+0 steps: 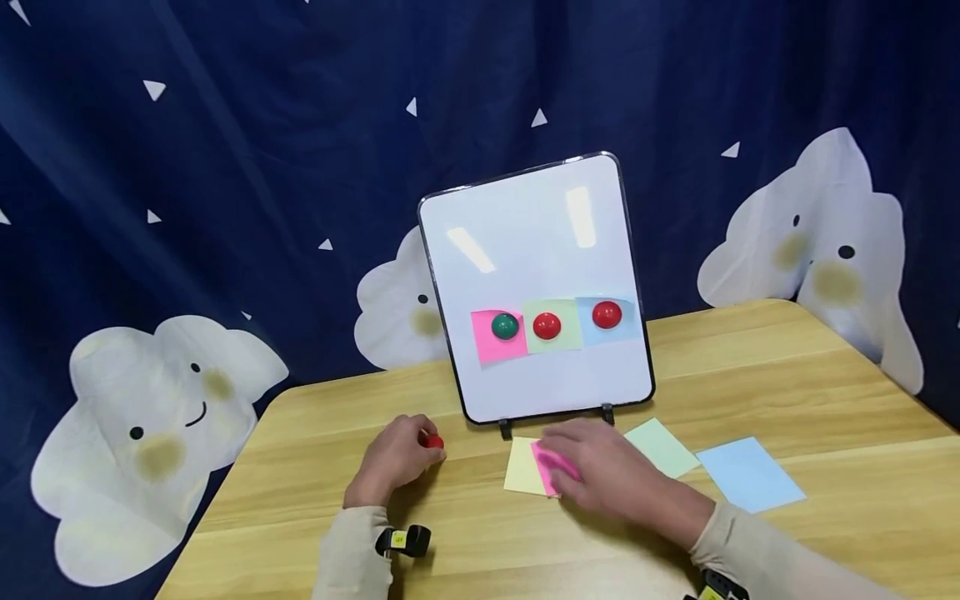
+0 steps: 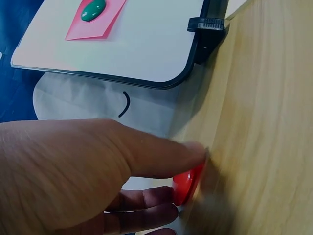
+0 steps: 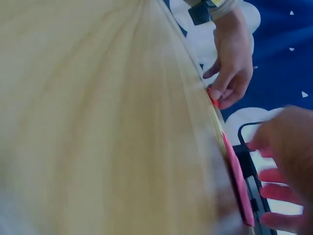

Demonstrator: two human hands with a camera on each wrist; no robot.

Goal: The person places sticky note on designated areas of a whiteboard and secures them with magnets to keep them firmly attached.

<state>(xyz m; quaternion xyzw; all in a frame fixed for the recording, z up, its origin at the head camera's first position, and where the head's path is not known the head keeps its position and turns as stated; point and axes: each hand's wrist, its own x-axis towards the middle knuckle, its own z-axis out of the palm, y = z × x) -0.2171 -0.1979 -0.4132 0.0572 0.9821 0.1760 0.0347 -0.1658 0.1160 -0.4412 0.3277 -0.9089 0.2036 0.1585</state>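
At the whiteboard's lower left, my left hand point(image 1: 396, 454) pinches a red domed magnet point(image 2: 185, 187) between thumb and fingers, close against the tabletop. My right hand point(image 1: 603, 467) is over a pink sticky note point(image 1: 546, 482), with its fingers spread apart in the right wrist view. That note overlaps a yellow sticky note point(image 1: 522, 468) lying on the table. On the whiteboard point(image 1: 528, 250), a green magnet point(image 1: 505, 326) sits on a pink note point(image 1: 501, 352). Beside it, red magnets sit on a pale green note point(image 1: 564, 340) and a blue note point(image 1: 622, 333).
A loose pale green note point(image 1: 663, 448) and a loose blue note point(image 1: 752, 475) lie to the right on the wooden table point(image 1: 847, 492). The whiteboard leans back on small black feet point(image 1: 506, 429). Behind the table hangs a dark blue curtain point(image 1: 300, 125) with cloud prints.
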